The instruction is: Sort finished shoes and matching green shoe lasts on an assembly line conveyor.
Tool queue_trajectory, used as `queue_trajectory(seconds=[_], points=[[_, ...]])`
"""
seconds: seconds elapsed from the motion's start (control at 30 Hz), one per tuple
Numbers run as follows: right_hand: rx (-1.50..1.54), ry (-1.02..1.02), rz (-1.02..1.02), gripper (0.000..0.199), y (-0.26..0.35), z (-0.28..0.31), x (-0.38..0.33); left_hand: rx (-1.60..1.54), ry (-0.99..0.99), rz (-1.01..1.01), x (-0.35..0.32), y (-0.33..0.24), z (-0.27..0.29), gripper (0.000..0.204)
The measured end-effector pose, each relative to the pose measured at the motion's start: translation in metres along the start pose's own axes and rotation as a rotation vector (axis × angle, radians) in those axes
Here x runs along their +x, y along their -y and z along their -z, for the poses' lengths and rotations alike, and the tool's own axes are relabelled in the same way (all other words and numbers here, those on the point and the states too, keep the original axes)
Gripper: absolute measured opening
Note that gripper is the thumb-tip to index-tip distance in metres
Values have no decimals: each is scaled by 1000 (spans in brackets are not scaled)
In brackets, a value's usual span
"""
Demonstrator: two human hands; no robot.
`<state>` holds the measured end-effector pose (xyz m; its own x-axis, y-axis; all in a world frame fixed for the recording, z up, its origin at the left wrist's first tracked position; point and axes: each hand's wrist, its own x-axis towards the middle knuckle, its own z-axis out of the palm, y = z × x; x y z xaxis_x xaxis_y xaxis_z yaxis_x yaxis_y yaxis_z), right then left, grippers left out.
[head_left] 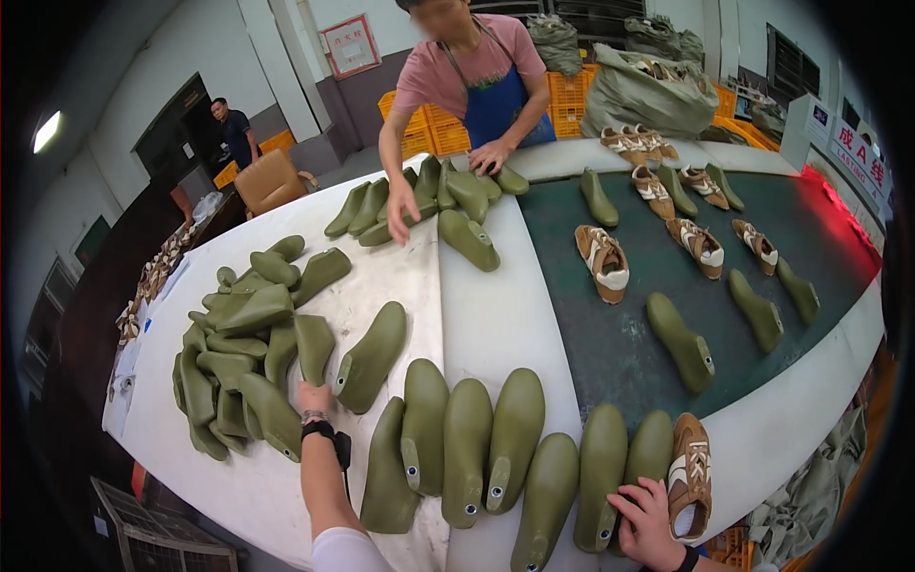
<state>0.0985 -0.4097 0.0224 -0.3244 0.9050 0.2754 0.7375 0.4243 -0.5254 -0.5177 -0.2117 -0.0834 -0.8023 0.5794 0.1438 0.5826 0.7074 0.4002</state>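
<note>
My left hand [315, 398] closes around the narrow end of a green shoe last [314, 349] at the right side of a heap of lasts [229, 367]. Right beside it another last [373, 357] lies apart from the heap. At the near edge, my right hand [648, 522] has its fingers curled over the heel end of a last [650, 446]; part of that grip is hidden. A brown and white sneaker [690, 472] touches the right side of this last. Several more lasts [467, 448] form a row to the left of my right hand.
A dark green conveyor belt [629, 353] carries spaced lasts and brown sneakers. Across the white table [381, 276], a person in a blue apron [496, 100] has both hands near another group of lasts [438, 195]. Orange crates [569, 95] and a large sack [648, 100] stand behind.
</note>
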Motion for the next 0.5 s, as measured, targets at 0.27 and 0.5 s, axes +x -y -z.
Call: queue_trajectory(seconds=[0.27,0.5], points=[[11,23,-23,50,-12,-9,3,-990,433,336,-50,-9,105,30],[20,10,-36,51,-19,-15,-3,-1165,552,345,-82,-34,145,36]])
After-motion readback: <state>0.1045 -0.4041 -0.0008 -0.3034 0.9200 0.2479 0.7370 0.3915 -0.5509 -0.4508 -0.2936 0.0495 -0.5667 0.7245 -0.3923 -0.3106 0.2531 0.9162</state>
